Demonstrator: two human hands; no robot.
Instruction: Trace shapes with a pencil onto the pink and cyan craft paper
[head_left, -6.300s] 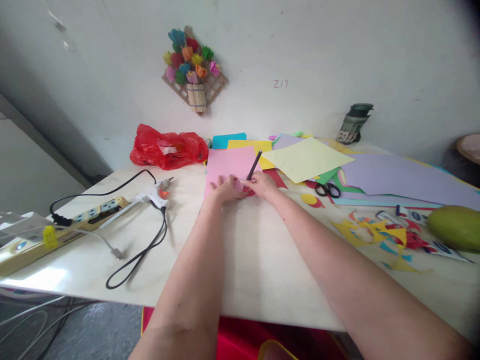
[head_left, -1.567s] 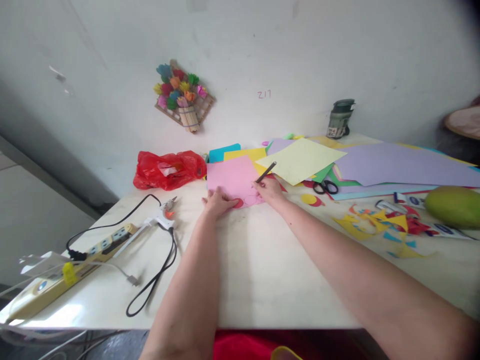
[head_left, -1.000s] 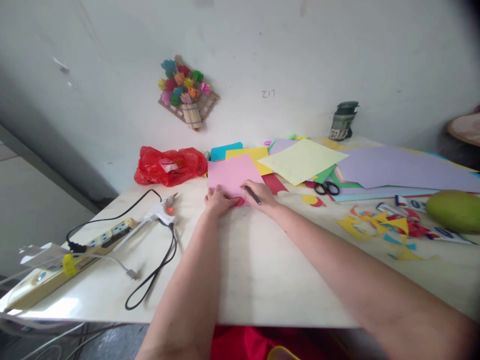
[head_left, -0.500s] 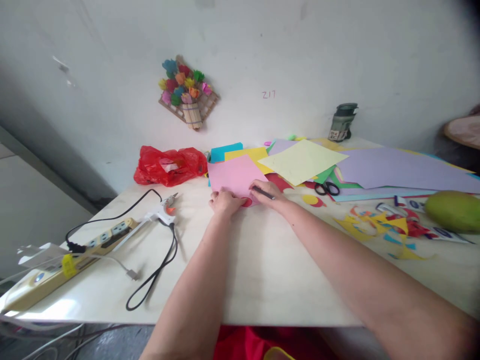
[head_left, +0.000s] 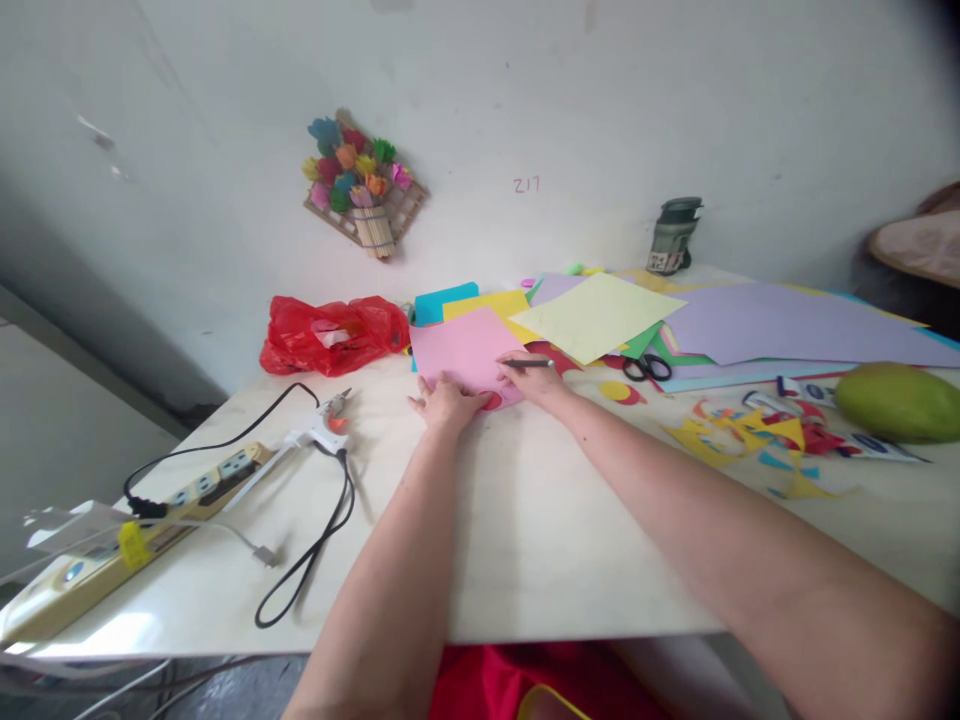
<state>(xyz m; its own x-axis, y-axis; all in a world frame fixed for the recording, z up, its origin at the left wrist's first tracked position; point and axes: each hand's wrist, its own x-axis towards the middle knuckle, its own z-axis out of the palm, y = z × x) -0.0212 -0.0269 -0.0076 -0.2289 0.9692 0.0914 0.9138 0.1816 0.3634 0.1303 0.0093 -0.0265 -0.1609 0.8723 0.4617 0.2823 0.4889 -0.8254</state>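
A sheet of pink paper (head_left: pixel 461 345) lies on the table before me. My left hand (head_left: pixel 446 402) rests on its lower edge with the fingers spread, the thumb touching a small red paper circle (head_left: pixel 491 401). In my right hand (head_left: pixel 529 380) is a dark pen (head_left: pixel 527 364), held over the lower right of the pink sheet; whether its tip touches the paper is hidden. Just right of that hand lie a yellow paper circle (head_left: pixel 615 391) on a red one and black-handled scissors (head_left: pixel 647 368), partly under coloured sheets.
Purple sheets (head_left: pixel 780 325) and a pale yellow sheet (head_left: pixel 600 315) cover the back right. Paper scraps (head_left: pixel 739 440), glue tubes (head_left: pixel 877 447) and a green mango (head_left: pixel 900 402) lie right. Leftward are a red plastic bag (head_left: pixel 330 335), a glue gun (head_left: pixel 328 425) and a power strip (head_left: pixel 202 490).
The pen has turned to lie more level, and my right hand has shifted slightly on the pink paper. My left hand stays in place; the whole view has moved a little.
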